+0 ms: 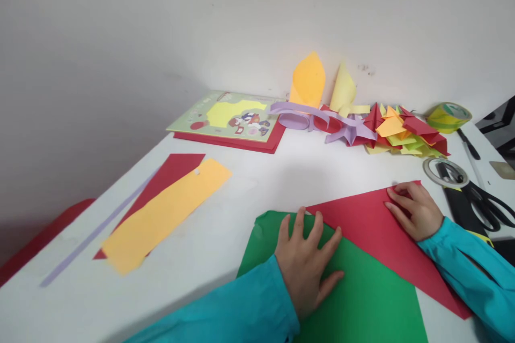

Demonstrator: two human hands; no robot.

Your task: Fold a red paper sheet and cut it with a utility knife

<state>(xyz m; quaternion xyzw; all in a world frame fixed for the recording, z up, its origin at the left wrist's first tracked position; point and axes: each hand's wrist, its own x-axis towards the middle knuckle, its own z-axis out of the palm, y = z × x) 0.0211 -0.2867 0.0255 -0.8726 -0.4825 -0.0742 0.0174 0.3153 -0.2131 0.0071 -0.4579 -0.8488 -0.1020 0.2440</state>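
My left hand point(301, 262) lies with its fingers spread on a sheet of green paper point(362, 289), near the sheet's top edge. That edge is slightly curled at its left corner. A red paper triangle point(362, 220) lies to the right, and its lower edge meets the green sheet. My right hand point(418, 211) is at the triangle's upper right corner, its fingers bent and drawn together on the red paper near the edge. Its fingertips partly hide what they grip.
Orange paper point(169, 214), red paper point(173, 166) and a purple strip point(100, 225) lie left. Behind stand a booklet point(241, 118), folded paper shapes point(398, 128) and yellow tape point(448, 117). Scissors point(488, 206), a clear tape roll point(429, 171) and a cutter point(469, 144) are right.
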